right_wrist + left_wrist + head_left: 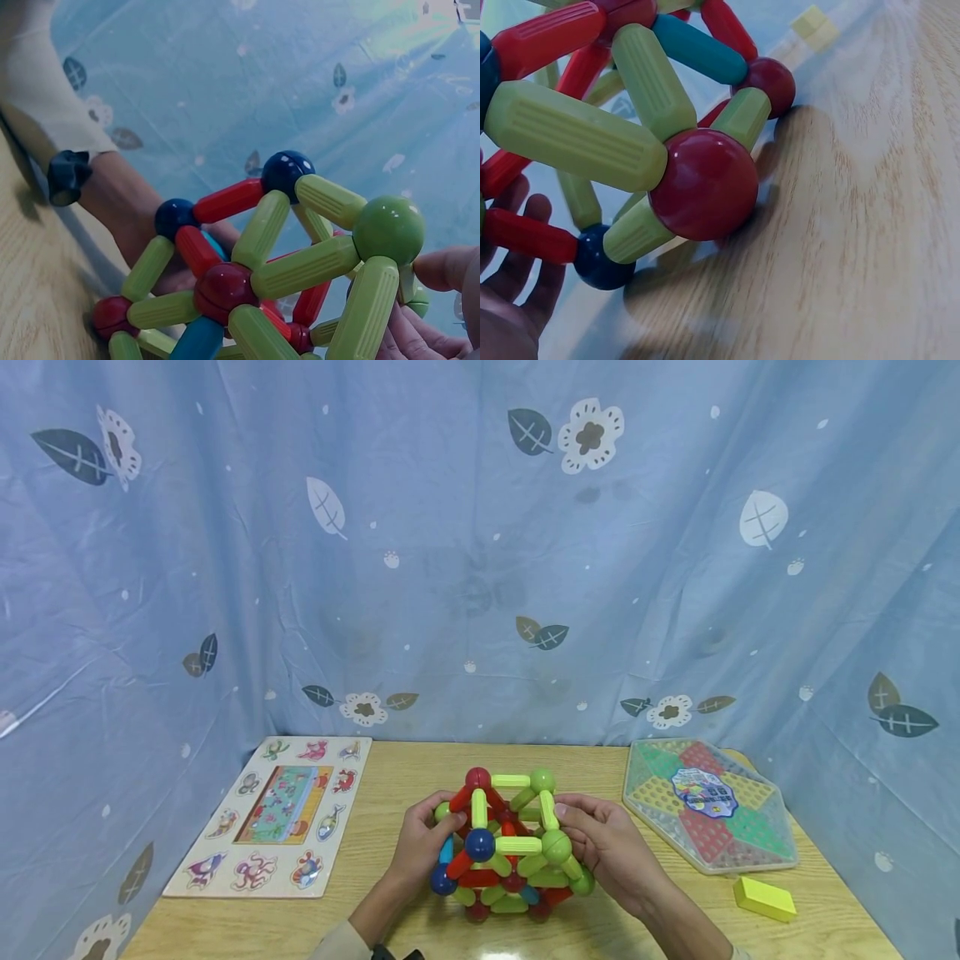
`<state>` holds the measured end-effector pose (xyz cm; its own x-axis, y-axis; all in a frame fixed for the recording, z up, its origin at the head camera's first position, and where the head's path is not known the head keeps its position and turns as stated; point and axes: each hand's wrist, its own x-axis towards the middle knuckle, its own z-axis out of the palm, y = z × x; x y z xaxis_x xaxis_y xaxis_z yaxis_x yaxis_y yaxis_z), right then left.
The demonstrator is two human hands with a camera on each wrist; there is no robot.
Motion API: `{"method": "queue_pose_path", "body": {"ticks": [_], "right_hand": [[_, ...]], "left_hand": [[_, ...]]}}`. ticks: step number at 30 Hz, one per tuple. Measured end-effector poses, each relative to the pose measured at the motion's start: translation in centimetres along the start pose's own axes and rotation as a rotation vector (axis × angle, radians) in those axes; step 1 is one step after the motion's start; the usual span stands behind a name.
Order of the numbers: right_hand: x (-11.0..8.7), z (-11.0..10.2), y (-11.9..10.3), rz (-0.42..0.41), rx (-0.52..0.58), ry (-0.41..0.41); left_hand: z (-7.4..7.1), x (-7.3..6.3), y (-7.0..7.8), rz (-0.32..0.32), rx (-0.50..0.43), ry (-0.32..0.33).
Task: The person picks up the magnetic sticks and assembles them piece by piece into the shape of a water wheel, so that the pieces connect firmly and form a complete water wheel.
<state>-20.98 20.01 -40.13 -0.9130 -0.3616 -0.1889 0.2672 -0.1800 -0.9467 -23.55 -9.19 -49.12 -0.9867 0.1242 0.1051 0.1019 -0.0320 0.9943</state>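
Note:
A ball-and-stick magnetic building frame (481,845) stands on the table between both hands, made of red, blue and green balls joined by red, yellow-green and blue rods. My left hand (417,845) grips its left side, the thumb close to a green ball; in the left wrist view the fingers (544,296) curl behind a red rod (531,235). On the other side, my right hand (613,853) pinches the frame near an upper yellow-green rod (549,811). In the right wrist view its thumb (448,268) sits beside a large green ball (388,230). Some right fingers are hidden behind the frame.
A sea-animal puzzle board (341,860) lies on the left of the wooden table (420,758). At the right are a hexagonal box (658,831) with a coloured star board and a yellow block (764,899). A blue patterned curtain (465,568) encloses the back and sides.

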Motion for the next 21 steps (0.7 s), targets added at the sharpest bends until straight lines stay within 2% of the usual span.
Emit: {"method": "queue_pose_path", "body": {"ticks": [4,7,10,13,16,18,21], "right_hand": [[0.0,-0.1,0.1,-0.005,-0.023,0.023],[0.0,-0.2,0.0,-0.013,-0.060,0.055],[-0.1,-0.5,-0.4,-0.047,-0.151,0.105],[-0.6,-1.4,-1.2,-0.132,-0.284,0.157],[-1.2,-2.8,-2.2,-0.300,-0.467,0.201],[-1.7,-4.0,-2.8,-0.451,-0.654,0.249],[-2.2,-5.8,-3.9,-0.721,-0.979,0.365]], "left_hand": [[0.0,0.2,0.1,-0.021,0.005,0.005],[-0.3,0.4,0.3,-0.042,0.003,-0.018],[-1.2,0.7,0.9,-0.034,-0.001,-0.045],[-2.9,0.8,2.3,0.045,0.036,-0.054],[-5.2,0.6,4.7,0.149,0.123,-0.022],[-6.8,0.3,6.7,0.238,0.223,0.005],[-8.6,-0.7,10.0,0.331,0.414,0.077]]}}
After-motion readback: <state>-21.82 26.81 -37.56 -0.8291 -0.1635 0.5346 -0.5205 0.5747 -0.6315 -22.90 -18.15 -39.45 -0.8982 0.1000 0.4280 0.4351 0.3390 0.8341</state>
